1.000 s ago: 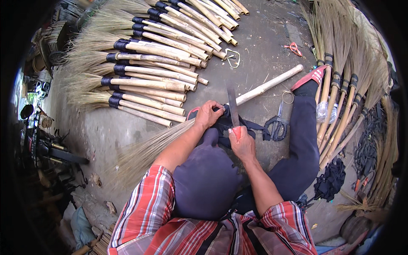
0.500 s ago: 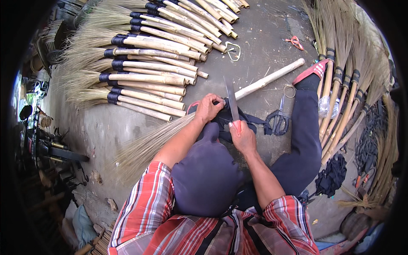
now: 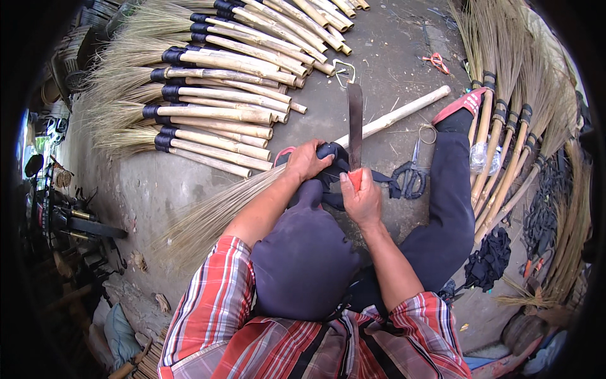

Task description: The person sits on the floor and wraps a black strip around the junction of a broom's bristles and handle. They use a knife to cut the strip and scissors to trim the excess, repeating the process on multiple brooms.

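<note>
My left hand [image 3: 307,160] is closed round the neck of a grass broom, where dark cloth strips [image 3: 382,179] are bunched. The broom's bristles [image 3: 211,211] fan out below my left forearm, and its pale bamboo handle [image 3: 404,116] runs up to the right. In my right hand [image 3: 362,202] is the red grip of a long knife [image 3: 355,123]. Its broad blade points away from me, upright in view and crossing in front of the bamboo handle. My bent knee [image 3: 306,199] hides part of the cloth and the broom's lower neck.
Finished brooms [image 3: 214,117] lie stacked at the far left. More brooms [image 3: 499,126] lean on the right, beside my foot in a red shoe [image 3: 459,105]. Scissors [image 3: 411,172] with dark grips, a black cloth heap [image 3: 488,259] and a red tie [image 3: 437,62] lie on the floor.
The knife's blade has turned from leaning left to upright, its tip moving right. My right hand has shifted slightly right; my left hand stays at the broom's neck.
</note>
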`<control>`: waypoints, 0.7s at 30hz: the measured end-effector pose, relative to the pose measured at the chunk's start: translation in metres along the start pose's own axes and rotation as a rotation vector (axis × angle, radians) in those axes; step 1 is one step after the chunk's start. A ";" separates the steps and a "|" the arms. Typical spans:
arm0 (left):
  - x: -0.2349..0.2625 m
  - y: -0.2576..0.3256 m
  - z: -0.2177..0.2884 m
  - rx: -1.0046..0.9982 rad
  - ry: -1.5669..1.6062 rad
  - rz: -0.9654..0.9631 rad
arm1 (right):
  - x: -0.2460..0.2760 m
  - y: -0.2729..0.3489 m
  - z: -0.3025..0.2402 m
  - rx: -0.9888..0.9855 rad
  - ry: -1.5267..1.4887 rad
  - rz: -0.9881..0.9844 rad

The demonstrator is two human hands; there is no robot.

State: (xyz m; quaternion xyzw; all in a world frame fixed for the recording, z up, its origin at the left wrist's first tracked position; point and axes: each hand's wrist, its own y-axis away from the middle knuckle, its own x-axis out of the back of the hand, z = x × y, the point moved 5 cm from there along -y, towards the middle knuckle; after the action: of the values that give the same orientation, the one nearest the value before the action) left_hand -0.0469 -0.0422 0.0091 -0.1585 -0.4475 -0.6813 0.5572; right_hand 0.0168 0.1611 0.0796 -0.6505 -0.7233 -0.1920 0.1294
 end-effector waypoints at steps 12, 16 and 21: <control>0.002 0.005 0.007 -0.035 -0.085 0.046 | -0.013 0.001 0.012 -0.109 0.194 -0.135; 0.001 0.001 0.006 -0.054 -0.091 0.015 | -0.020 0.001 0.025 -0.228 0.420 -0.311; -0.003 0.002 0.002 -0.052 -0.113 0.023 | -0.010 0.002 0.020 -0.088 0.122 -0.047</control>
State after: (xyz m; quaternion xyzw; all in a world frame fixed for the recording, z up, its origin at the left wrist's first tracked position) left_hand -0.0447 -0.0388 0.0083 -0.2164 -0.4583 -0.6762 0.5347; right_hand 0.0215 0.1614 0.0574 -0.6256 -0.7199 -0.2659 0.1399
